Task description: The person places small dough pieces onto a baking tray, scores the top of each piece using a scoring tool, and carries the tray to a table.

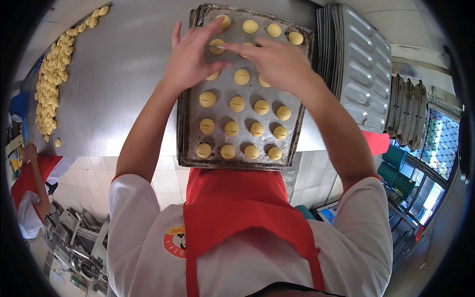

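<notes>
A dark metal baking tray (pixel 221 115) holds rows of round yellow dough balls, with more trays stacked beneath it. Dough balls in the nearer rows, such as this dough ball (pixel 237 104), carry a straight slit across the top. My right hand (pixel 282 63) pinches a thin blade (pixel 217 47), mostly hidden by the fingers, whose tip lies over a dough ball (pixel 216 50) in the second row from the far edge. My left hand (pixel 190 59) is spread around that ball's left side, thumb and fingers apart. Its fingertips reach near a far-row dough ball (pixel 224 21).
The trays rest on a steel table (pixel 118 74). A long heap of dough pieces (pixel 52 94) lies along its left end. Moulded metal pans (pixel 363 69) stand stacked to the right. At far left another person's arm (pixel 39 183) shows near the table's edge.
</notes>
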Available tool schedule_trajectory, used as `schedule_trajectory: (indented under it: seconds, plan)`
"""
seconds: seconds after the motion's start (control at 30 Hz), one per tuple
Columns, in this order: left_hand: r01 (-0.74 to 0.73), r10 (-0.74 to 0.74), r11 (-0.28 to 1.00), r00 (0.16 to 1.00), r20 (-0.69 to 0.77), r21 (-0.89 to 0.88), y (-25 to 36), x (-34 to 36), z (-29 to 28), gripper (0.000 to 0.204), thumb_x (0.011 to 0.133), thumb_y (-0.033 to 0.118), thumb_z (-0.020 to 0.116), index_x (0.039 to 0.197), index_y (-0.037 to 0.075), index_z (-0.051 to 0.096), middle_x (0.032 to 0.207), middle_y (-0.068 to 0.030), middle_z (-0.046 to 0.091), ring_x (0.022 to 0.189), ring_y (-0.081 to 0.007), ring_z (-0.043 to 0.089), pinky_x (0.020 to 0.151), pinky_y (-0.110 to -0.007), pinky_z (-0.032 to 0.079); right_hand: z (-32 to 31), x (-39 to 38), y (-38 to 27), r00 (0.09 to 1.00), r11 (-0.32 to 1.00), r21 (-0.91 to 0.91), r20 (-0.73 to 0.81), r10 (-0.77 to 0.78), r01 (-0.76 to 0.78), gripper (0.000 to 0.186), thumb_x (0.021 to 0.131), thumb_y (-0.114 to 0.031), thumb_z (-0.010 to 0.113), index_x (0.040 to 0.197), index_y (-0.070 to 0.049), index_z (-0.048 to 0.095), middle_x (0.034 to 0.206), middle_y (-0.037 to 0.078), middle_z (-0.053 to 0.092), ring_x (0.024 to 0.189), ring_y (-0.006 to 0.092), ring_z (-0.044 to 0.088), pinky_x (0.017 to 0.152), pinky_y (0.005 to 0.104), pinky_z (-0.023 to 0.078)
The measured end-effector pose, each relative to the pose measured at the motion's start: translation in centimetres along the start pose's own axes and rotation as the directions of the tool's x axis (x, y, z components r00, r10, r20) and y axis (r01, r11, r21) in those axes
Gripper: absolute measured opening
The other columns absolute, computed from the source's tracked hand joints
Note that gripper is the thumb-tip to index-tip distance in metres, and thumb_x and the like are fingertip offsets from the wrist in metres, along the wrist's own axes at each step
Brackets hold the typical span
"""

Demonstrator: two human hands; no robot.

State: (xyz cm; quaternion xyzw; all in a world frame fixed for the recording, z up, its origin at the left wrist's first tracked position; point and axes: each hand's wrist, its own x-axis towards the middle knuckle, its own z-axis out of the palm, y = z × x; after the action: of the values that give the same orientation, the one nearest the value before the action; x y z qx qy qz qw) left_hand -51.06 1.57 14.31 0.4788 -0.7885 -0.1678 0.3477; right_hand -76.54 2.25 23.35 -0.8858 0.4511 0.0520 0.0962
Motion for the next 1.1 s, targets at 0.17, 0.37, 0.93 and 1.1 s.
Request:
schedule_trajectory:
  seconds: [0.17,0.37,0.93,1.1]
  plan:
    - [0.070,-0.085,0.992,0.985,0.148,0.104,-2.6,0.3,1.4,0.105,0.076,0.030,0.098,0.166,0.027,0.046,0.128,0.0074,0.077,0.134,-0.0201,0.065,0.133,-0.066,0.013,-1.8,-2.0,3.2,0.982,0.994,-0.040,0.155,0.110,-0.105,0.076,0.097,-0.007,0.065,0.162,-0.045,0.052,0.105,0.007,0.067,0.089,0.0307,0.074,0.075,0.0443,0.062]
    - [-0.096,0.093,0.995,0.993,0.079,0.031,3.2,3.0,3.9,0.093,0.081,0.031,0.094,0.163,0.029,0.049,0.112,0.0090,0.081,0.125,-0.0210,0.071,0.134,-0.064,0.011,-1.3,-2.9,4.8,0.997,1.000,0.004,0.076,0.000,-0.001,0.074,0.094,-0.006,0.064,0.158,-0.043,0.058,0.115,0.008,0.070,0.095,0.0289,0.077,0.079,0.0445,0.063]
    - [-0.129,0.112,0.985,0.983,0.149,0.115,7.0,5.8,10.2,0.093,0.076,0.029,0.097,0.158,0.027,0.055,0.113,0.0098,0.080,0.121,-0.0204,0.071,0.135,-0.063,0.011,-5.7,-10.5,11.7,0.957,0.978,-0.122,0.216,0.193,-0.169,0.067,0.097,-0.007,0.059,0.155,-0.041,0.062,0.111,0.010,0.072,0.095,0.0326,0.077,0.083,0.0462,0.064]
    - [-0.249,0.238,0.967,0.958,0.161,0.054,10.4,7.8,12.4,0.095,0.078,0.035,0.095,0.162,0.031,0.051,0.109,0.0106,0.079,0.120,-0.0200,0.070,0.133,-0.067,0.011,-4.6,-11.1,13.1,0.976,0.985,-0.111,0.163,0.146,-0.129,0.064,0.098,-0.008,0.056,0.153,-0.039,0.065,0.110,0.010,0.072,0.094,0.0329,0.077,0.083,0.0454,0.064]
